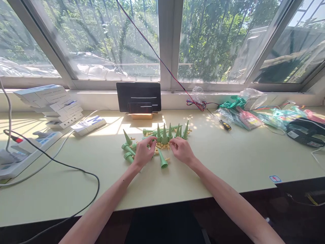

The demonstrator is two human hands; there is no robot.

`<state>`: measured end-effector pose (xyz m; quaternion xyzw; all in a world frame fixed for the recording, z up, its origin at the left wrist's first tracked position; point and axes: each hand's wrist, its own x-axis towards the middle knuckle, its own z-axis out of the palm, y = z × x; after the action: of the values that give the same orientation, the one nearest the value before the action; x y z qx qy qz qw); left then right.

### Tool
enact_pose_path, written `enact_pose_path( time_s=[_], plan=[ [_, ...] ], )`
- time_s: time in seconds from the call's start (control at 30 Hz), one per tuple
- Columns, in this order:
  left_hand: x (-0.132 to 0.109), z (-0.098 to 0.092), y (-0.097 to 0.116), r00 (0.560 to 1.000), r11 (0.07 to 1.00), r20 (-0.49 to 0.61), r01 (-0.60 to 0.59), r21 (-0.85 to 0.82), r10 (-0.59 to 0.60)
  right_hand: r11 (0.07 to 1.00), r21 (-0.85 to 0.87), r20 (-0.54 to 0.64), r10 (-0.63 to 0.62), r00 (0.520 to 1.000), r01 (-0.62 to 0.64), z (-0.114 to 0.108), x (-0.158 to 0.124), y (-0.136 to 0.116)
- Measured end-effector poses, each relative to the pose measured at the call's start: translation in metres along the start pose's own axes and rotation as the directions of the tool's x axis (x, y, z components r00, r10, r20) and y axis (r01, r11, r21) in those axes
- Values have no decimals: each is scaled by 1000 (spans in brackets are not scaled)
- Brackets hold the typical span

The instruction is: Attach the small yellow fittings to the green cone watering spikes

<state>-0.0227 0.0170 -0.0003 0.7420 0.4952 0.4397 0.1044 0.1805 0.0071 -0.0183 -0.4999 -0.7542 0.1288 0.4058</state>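
Sunlight falls across a pale desktop [228, 162] as a person with bare forearms reaches toward a cluster of green cones [164, 135] in front of a black tablet [138, 93]. Several cones stand upright in a row, slightly right of the tablet and nearer the person; others lie on their sides, including one cone with a small yellow peg [167, 159] at its side, closest to the person. Small yellow pieces [162, 146] are scattered at the foot of the row, also in front of the tablet.

The left hand [145, 150], directly before the tablet, has thumb and fingers drawn narrowly together beside the row's left end; whether anything is pinched there cannot be told. The right hand [181, 149], in front and to the right of the tablet, is curled with its fingertips close together beside the yellow pieces; its grip, too, is unclear.

A phone [139, 108] stands against the tablet's front. White boxes [54, 105] are stacked left of the tablet, with a power strip [47, 144] farther left and nearer the person. A yellow-and-black screwdriver [225, 125] and plastic bags [247, 118] lie to the tablet's right, while windows [114, 40] rise behind it.
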Motion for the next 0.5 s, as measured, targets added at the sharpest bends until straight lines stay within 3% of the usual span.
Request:
enact_pose_path(
  time_s=[0.3, 0.5],
  plan=[
    [0, -3, 4, 995, 998, 103, -1, -55, 7, 991, -76, 116, -98, 988, 107, 12, -1, 13],
    [-1, -3, 6, 969, 973, 143, -184, -138, 203, 987, -116, 152, -90, 984, 108, 12, -2, 12]
  ],
)
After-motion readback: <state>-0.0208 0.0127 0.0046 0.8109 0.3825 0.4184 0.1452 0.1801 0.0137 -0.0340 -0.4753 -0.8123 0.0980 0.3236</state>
